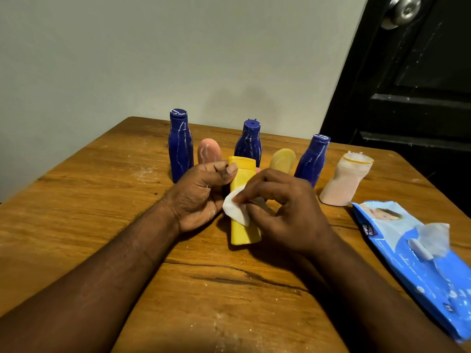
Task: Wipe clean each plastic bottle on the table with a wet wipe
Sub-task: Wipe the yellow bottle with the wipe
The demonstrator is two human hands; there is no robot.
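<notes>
Left hand (201, 192) grips yellow bottle (244, 233) mid-desk, right hand (283, 210) pinches wet wipe (235, 208) onto its side; far-row blue bottles (180, 149) show white streaks, so likely early: one bottle under way, the others left to wipe.

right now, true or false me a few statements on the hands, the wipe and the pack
1. The left hand grips the yellow bottle. True.
2. The right hand holds the wipe against that bottle. True.
3. The pack lies left of the hands. False: the pack lies to their right.
4. The table is glass. False: the table is wood.
</notes>
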